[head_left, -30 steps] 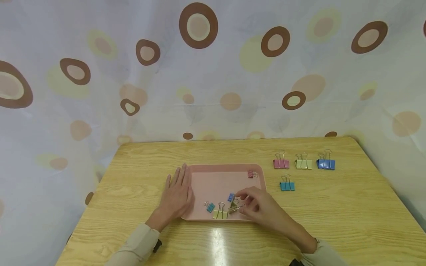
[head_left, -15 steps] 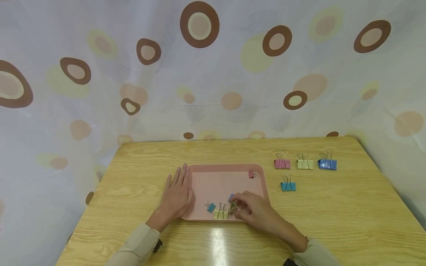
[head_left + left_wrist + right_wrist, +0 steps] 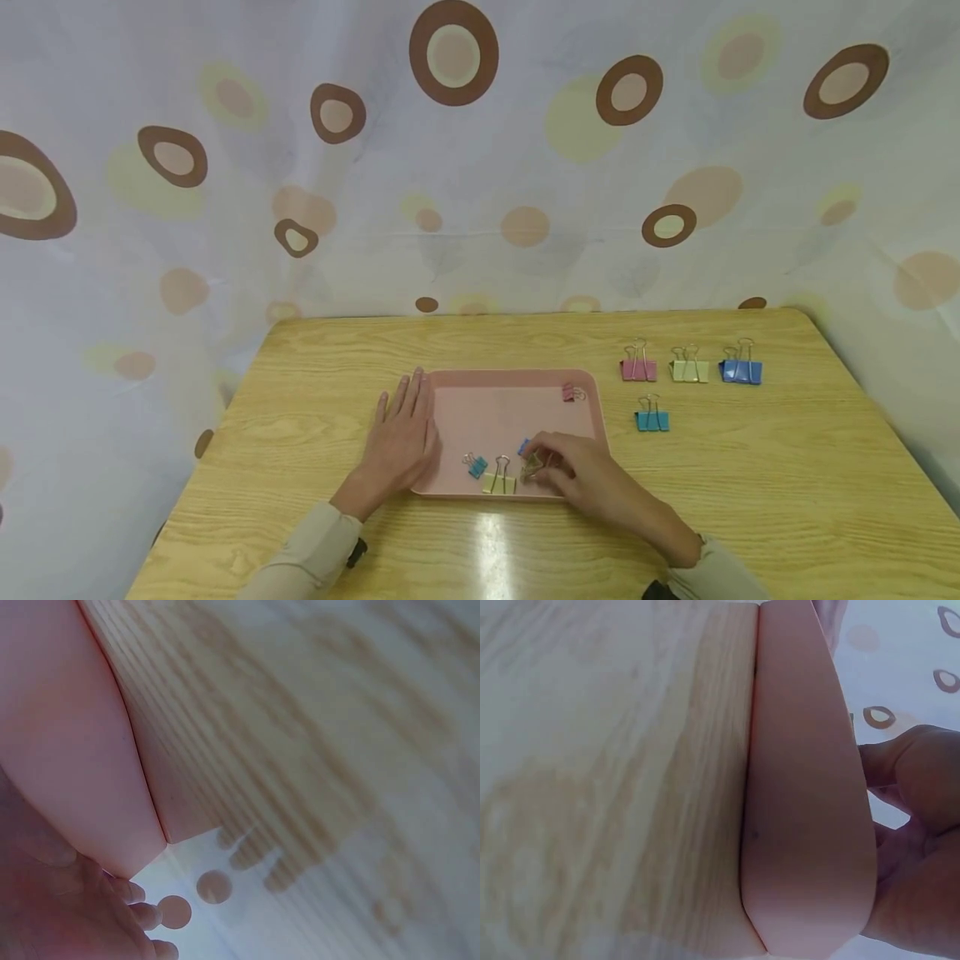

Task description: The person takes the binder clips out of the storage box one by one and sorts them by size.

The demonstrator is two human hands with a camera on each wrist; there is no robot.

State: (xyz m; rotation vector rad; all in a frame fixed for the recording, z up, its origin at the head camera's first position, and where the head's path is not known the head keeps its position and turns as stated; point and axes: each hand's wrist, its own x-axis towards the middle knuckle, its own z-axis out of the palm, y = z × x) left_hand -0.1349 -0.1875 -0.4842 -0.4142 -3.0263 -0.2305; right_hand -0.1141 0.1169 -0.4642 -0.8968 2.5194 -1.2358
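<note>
The right hand is pinching a yellowish binder clip inside the pink tray near its front right corner, something I'm judging light, slick and springy-stiff, best held by its wire loops, while the left hand is lying straight-fingered along the tray's left side.

Over the last second, the right hand has been brought farther left and the gold clip, earlier mostly uncovered, is now pinched by its fingers. Clip drawn slightly away from the yellow clip. More of the small blue clip now covered.
</note>
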